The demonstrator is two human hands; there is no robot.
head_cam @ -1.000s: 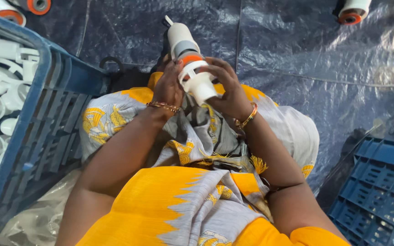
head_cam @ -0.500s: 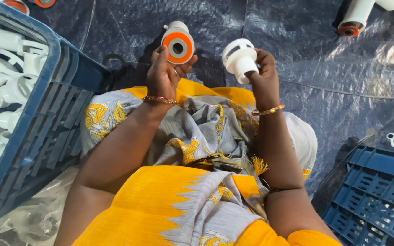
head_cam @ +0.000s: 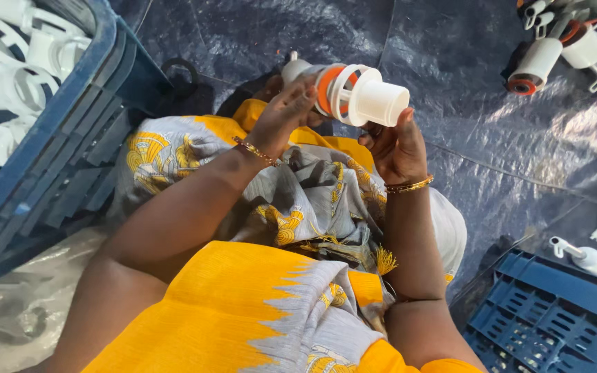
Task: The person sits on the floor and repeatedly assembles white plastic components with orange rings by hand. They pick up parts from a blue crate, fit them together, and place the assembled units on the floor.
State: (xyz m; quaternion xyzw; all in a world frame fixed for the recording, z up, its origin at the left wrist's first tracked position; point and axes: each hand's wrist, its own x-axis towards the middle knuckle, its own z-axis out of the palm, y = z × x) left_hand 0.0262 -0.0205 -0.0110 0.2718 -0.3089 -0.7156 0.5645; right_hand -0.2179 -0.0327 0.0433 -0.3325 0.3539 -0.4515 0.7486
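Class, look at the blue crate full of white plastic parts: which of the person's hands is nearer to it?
Left. The left hand holds the white and orange fitting just right of the crate; the right hand is farther right, beyond the fitting.

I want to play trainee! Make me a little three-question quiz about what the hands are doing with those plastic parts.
1. True or false: the left hand and right hand hold the white plastic cylinder part with an orange ring together.
2. Which side of the person is the blue plastic crate full of white plastic fittings on? A) left B) right
3. Fill in: the finished white-and-orange parts lie on the dark ____ sheet.

Key: 1 true; 2 A; 3 plastic.
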